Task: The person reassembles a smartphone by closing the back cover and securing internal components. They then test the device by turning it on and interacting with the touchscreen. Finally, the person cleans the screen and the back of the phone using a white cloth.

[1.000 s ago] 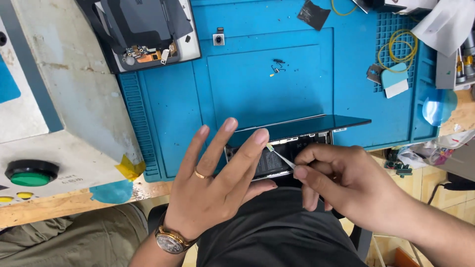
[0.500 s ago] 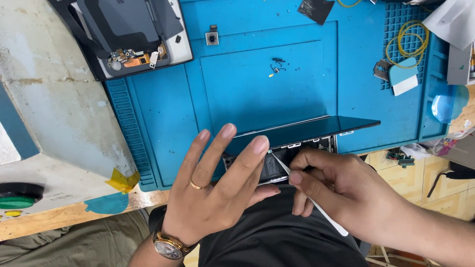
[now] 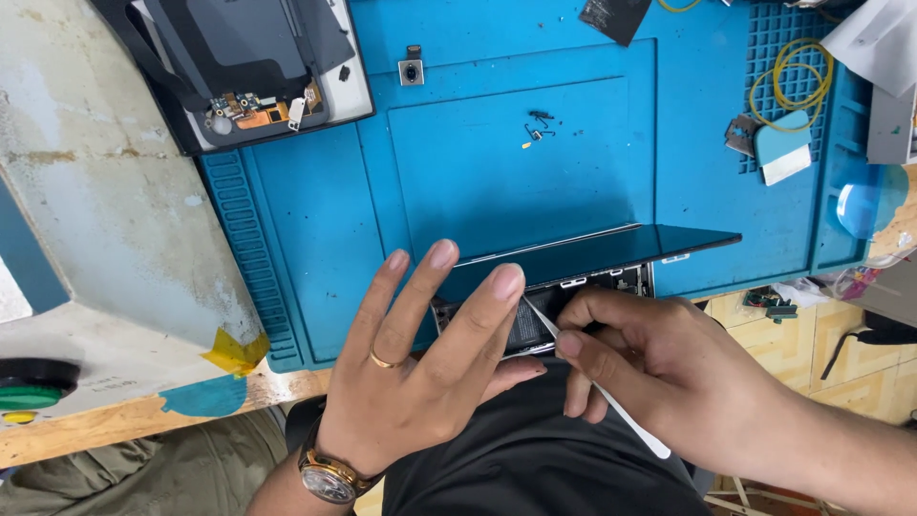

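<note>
- A blue work mat (image 3: 315,220) covers the bench.
- An opened phone (image 3: 573,287) lies at the mat's near edge, its screen (image 3: 592,250) lifted.
- The left hand (image 3: 420,382) rests on the phone, fingers spread.
- The right hand (image 3: 669,373) pinches a thin white pry tool (image 3: 611,406), tip inside the phone.

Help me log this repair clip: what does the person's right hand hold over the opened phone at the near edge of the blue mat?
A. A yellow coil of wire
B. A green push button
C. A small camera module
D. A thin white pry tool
D: the right hand pinches a thin white pry tool whose tip reaches into the opened phone, which the left hand steadies on the blue mat.
</note>
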